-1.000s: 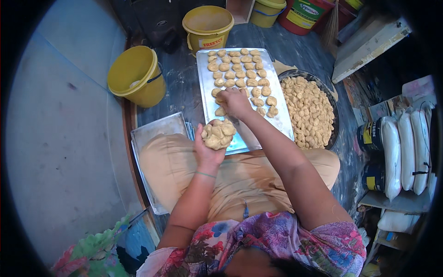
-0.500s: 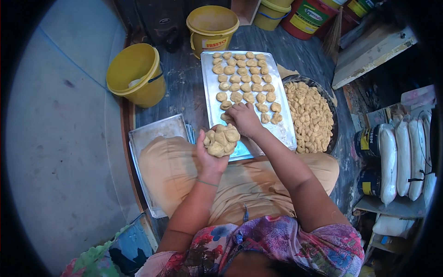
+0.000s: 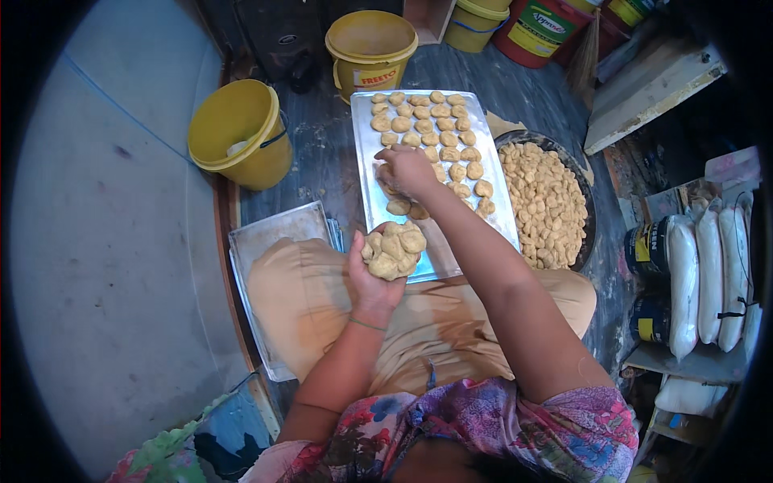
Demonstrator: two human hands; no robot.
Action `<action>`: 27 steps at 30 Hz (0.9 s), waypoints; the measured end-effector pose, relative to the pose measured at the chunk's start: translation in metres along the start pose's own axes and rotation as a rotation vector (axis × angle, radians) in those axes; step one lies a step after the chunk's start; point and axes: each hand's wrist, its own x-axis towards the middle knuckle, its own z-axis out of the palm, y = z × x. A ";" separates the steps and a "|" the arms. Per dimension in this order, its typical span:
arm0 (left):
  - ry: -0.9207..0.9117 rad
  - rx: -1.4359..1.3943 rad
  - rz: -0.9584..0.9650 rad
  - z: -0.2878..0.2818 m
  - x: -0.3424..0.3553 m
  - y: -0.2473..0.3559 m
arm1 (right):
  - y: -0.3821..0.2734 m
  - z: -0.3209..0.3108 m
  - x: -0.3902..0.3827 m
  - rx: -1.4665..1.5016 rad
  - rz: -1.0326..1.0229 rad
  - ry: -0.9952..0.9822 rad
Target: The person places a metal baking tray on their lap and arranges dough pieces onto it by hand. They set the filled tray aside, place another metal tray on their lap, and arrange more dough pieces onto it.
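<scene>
Bucket (image 3: 262, 165), yellow and open-topped, stands at far left; flat metal trays (image 3: 278, 229) lie stacked beside the person's left knee; second yellow bucket (image 3: 351, 71) stands behind; left hand (image 3: 374, 283), palm up, cups a lumpy dough clump (image 3: 394, 251) above the near edge of the baking tray (image 3: 368, 138), fingers curled around it; right hand (image 3: 409, 173) is over the tray's left side, fingers bent down among dough rounds (image 3: 400, 125) set in rows; whether they grip a piece cannot be told; round dark pan (image 3: 594, 201), heaped with dough pieces (image 3: 546, 205), adjoins at right.
</scene>
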 end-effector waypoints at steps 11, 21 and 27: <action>-0.051 0.020 0.001 -0.004 0.001 0.000 | 0.023 -0.008 0.024 0.023 0.235 0.073; 0.069 -0.034 0.017 0.004 -0.001 0.000 | 0.038 0.009 0.049 -0.016 0.152 0.163; 0.037 -0.024 0.022 0.005 -0.001 0.002 | 0.035 0.005 0.066 -0.195 0.081 0.044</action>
